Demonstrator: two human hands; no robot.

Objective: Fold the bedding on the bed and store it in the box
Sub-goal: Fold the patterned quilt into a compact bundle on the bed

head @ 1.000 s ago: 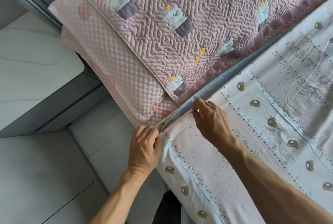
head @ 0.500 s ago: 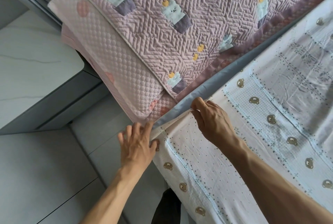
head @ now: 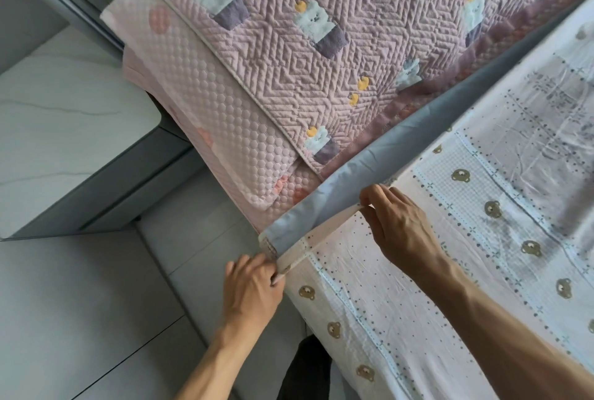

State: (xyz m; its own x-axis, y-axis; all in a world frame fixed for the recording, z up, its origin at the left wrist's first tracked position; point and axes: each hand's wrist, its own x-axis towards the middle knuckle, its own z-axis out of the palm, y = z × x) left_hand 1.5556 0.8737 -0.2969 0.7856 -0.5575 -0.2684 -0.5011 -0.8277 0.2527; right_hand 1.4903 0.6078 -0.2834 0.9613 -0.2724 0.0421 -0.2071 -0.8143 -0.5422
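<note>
Since both hands are working the head-end edge of the bear-print sheet (head: 401, 287), this is looking like the grab-and-lift step that starts the fold. Left hand (head: 252, 284) is pinching the corner of the sheet at the bed's side edge, fingers curled tight around the hem, thumb side hidden under the cloth (can't tell exactly how the thumb is sitting). Right hand (head: 398, 223) is pinching the same hem further in, thumb and forefinger closed on the folded-over edge, remaining fingers curled beside them. The two grips are sitting apart along one edge, probably so the edge is staying taut and straight while lifting.

The hem is peeling up and exposing the grey sheet (head: 353, 171) underneath, which is staying flat on the mattress. The bear-print sheet is lying spread across the bed toward the right, so folding is barely begun by my read. No box in view.

The quilted pink pillow (head: 321, 46) is resting on a lighter pink pillow (head: 199, 116), just beside the lifted edge, touching the grey strip. Risk: pulling the hem toward the head could drag into them. The bedside cabinet (head: 64, 129) is sitting left, well apart from the hands.
</note>
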